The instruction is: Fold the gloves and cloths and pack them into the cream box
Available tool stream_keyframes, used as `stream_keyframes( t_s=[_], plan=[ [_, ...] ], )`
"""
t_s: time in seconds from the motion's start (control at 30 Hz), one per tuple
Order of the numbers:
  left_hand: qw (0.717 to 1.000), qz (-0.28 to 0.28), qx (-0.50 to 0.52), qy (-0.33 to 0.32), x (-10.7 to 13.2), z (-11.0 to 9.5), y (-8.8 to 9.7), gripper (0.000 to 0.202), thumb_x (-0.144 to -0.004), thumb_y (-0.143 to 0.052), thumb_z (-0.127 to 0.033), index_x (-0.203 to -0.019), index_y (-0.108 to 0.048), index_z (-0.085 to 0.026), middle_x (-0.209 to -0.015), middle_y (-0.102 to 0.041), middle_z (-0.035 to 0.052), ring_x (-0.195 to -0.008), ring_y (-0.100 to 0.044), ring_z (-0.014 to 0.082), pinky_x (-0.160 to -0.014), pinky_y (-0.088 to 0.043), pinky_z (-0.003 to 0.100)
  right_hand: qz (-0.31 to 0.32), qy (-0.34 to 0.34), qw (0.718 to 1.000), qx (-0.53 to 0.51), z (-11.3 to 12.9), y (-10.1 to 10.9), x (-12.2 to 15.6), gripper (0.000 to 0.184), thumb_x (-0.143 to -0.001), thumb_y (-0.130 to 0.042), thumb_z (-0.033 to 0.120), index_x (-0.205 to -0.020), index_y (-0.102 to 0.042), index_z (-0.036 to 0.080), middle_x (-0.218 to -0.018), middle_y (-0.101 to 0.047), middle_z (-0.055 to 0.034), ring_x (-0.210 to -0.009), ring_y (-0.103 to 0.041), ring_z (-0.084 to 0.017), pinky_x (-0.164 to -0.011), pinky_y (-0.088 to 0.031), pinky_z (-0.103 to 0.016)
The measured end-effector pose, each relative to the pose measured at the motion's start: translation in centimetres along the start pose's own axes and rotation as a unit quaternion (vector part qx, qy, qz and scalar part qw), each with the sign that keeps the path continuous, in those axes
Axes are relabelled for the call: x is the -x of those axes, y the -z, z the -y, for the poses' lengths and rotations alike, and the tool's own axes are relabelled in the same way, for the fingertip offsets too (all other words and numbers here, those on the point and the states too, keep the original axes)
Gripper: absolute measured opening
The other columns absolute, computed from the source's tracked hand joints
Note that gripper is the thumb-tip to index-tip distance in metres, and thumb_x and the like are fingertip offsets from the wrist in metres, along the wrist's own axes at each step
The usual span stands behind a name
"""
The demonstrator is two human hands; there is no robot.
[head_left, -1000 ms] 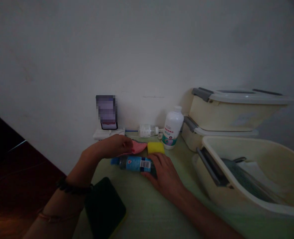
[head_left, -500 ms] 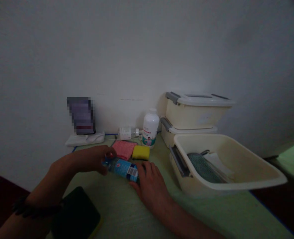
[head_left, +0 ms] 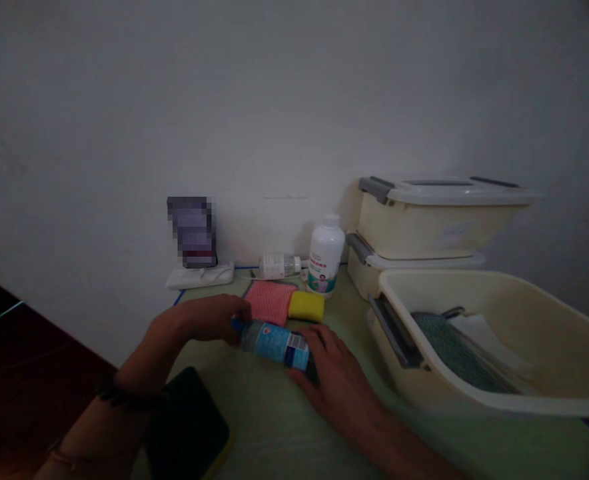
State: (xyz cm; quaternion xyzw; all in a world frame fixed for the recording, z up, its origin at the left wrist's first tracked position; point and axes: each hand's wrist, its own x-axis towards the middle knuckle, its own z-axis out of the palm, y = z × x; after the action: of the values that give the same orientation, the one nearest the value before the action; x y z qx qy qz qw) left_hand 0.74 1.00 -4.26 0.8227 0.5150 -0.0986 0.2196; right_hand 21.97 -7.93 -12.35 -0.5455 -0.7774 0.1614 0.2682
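A clear plastic bottle [head_left: 270, 343] with a blue label and blue cap lies on its side, tilted, just above or on the green tabletop [head_left: 269, 413]. My right hand [head_left: 337, 377] is wrapped round its base end. At the other end, the fingers of my left hand [head_left: 220, 317] are closed on the blue cap and partly hide it. Just behind the bottle lie a pink cloth [head_left: 270, 300] and a yellow sponge [head_left: 307, 306]. A dark green scouring sponge [head_left: 189, 423] with a yellow edge sits in front, by my left forearm.
On the right stands an open cream bin [head_left: 399, 393] holding a green cloth [head_left: 454, 353] and white items. Lidded boxes [head_left: 424, 227] are stacked behind it. Along the wall are a white bottle [head_left: 325, 257], a small clear bottle [head_left: 277, 266] lying down, and a blurred phone [head_left: 197, 233].
The camera has turned left, so everything appears further right in view. Both hands keep their hold on the bottle, with my left fingers still at its cap.
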Motion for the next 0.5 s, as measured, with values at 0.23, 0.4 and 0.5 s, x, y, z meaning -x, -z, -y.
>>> stream_keyframes(
  t_s=[0.23,0.4,0.5],
  plan=[
    [0.975,-0.004,0.188,-0.116,2.3,0.3,2.6,0.026,-0.082,-0.051,-0.04,-0.095,-0.059,-0.02,-0.077,-0.061,-0.0001,-0.065,-0.055,0.0143,-0.059,-0.044,0.023,0.004,-0.042,0.986,-0.164,0.5,0.2,0.0,0.049,-0.069,-0.066,0.025,-0.113,-0.048,0.019,-0.101,-0.06,-0.0073,-0.088,-0.058,-0.022,-0.076,-0.048,-0.038],
    [0.971,-0.141,0.132,-0.144,0.6,-1.2,1.6,0.031,-0.091,-0.034,-0.038,-0.082,-0.056,-0.018,-0.078,-0.058,0.0013,-0.072,-0.054,0.0148,-0.066,-0.042,0.025,0.026,-0.089,0.961,-0.261,2.1,-0.7,0.5,0.048,-0.067,-0.059,0.014,-0.112,-0.045,0.021,-0.087,-0.063,-0.0023,-0.07,-0.058,-0.016,-0.062,-0.046,-0.029],
    [0.967,-0.197,0.059,-0.148,-0.1,-2.8,0.9,0.035,-0.093,-0.029,-0.038,-0.076,-0.053,-0.017,-0.064,-0.053,-0.0006,-0.06,-0.051,0.0135,-0.057,-0.037,0.025,0.029,-0.079,0.952,-0.293,2.1,-0.9,0.6,0.046,-0.066,-0.056,0.011,-0.111,-0.046,0.021,-0.084,-0.061,-0.0008,-0.068,-0.055,-0.014,-0.061,-0.045,-0.028]
  ],
)
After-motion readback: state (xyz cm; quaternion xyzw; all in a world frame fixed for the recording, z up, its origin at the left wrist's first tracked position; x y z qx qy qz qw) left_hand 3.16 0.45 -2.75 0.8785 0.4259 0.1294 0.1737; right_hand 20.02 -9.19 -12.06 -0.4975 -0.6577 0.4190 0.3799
